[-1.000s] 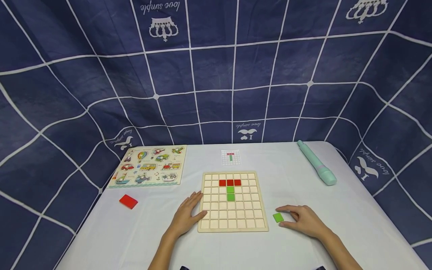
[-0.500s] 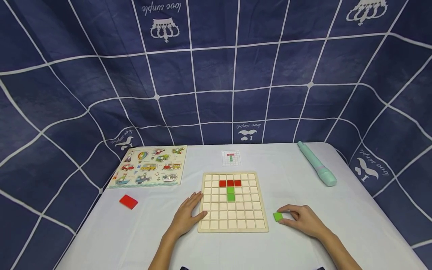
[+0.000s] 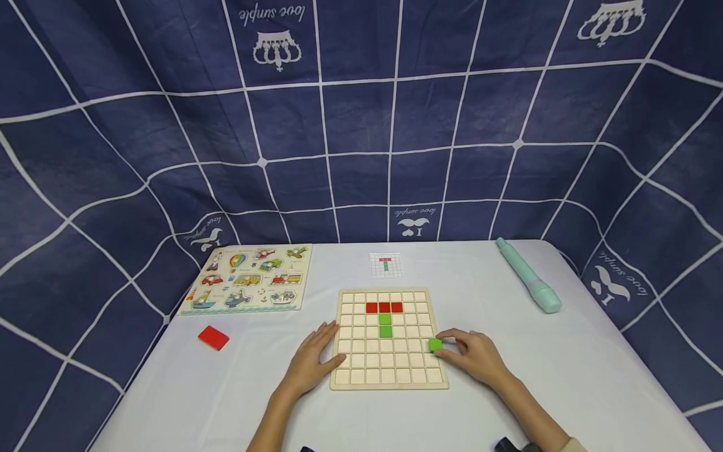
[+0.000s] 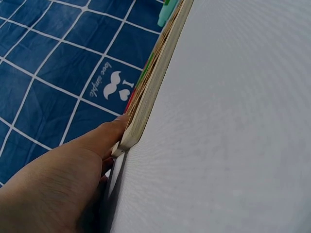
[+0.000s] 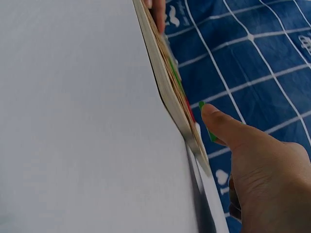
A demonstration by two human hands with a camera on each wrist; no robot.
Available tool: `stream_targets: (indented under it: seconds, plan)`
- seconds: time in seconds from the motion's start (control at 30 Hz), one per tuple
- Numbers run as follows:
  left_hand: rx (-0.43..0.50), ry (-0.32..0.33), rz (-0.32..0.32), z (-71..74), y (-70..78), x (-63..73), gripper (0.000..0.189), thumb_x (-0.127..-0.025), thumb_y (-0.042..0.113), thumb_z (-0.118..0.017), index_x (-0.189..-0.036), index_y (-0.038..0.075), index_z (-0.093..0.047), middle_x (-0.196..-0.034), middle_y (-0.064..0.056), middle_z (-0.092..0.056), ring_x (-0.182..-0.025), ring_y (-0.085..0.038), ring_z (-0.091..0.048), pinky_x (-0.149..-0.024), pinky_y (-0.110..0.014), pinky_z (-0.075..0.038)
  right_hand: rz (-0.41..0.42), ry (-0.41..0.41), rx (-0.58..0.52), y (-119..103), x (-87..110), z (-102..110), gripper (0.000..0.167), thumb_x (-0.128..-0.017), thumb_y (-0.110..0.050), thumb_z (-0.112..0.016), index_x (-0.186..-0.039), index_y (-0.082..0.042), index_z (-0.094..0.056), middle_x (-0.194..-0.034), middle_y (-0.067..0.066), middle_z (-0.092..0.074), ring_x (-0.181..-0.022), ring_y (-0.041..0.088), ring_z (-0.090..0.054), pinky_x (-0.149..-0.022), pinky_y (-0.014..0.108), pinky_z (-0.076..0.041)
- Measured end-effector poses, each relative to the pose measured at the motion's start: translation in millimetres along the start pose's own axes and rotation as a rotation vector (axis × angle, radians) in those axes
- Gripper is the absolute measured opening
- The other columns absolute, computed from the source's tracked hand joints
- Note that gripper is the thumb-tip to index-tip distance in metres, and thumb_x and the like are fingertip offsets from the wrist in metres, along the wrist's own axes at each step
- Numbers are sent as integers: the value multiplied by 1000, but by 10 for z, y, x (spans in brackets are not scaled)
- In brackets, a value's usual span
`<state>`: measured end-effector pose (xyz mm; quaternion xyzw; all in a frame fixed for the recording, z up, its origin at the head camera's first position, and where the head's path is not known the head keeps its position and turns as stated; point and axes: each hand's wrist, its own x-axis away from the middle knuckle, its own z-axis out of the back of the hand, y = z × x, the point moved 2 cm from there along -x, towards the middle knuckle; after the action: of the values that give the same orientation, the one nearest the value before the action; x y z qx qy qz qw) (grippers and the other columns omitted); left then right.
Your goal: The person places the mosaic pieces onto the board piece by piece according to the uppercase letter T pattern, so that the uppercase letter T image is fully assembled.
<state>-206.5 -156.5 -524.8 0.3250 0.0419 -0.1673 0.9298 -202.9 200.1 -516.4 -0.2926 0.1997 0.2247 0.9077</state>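
Note:
A wooden grid board lies on the table with three red tiles in a row and two green tiles below the middle one. My left hand rests along the board's left edge, thumb over the rim and fingers fairly straight; the left wrist view has the thumb at the board's corner. Between thumb and index finger my right hand pinches a green square tile, which overlaps the board's right edge in the head view. From the right wrist, the green tile appears raised above the board's surface.
Beyond the board lies a small pattern card with a red and green T. A vehicle picture puzzle is at the back left, with a red piece in front of it. At the right lies a turquoise hammer-like stick.
My right hand has closed its pinch on the green tile, lifted it and brought it leftward to the board's right edge. The left hand has stayed in place.

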Motion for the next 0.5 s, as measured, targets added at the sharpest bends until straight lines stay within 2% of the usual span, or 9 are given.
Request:
stream_targets:
  seconds: [0.27, 0.33, 0.4, 0.5]
  plan:
    - [-2, 3, -4, 2, -6, -2, 67, -83, 43, -65, -138, 12, -44, -144, -1, -38, -136, -20, -25, -111, -41, -17, 23, -40, 8, -379, -246, -349, 31, -71, -47, -75, -94, -28, -69, -46, -21, -27, -45, -3, -20, -47, 17, -25]
    - [-2, 2, -2, 3, -7, -2, 67, -83, 44, -65, -138, 12, -44, -144, 0, -38, -136, -20, -25, -112, -40, -17, 32, -43, 10, -456, -298, -423, 31, -72, -48, -74, -94, -28, -69, -46, -20, -36, -45, -3, -20, -47, 18, -29]
    - [-2, 3, -3, 4, -11, -2, 67, -83, 44, -65, -138, 12, -44, -144, 0, -38, -136, -20, -25, -111, -41, -17, 46, -37, 9, -516, -345, -488, 31, -72, -48, -74, -93, -27, -70, -54, -19, -52, -46, -3, -20, -50, 19, -35]
    - [-3, 5, -4, -2, -17, -2, 67, -83, 44, -65, -138, 12, -44, -144, -1, -39, -136, -21, -25, -111, -41, -17, 59, -25, 11, -563, -388, -562, 30, -72, -47, -75, -93, -26, -70, -58, -18, -57, -47, -3, -19, -57, 23, -42]
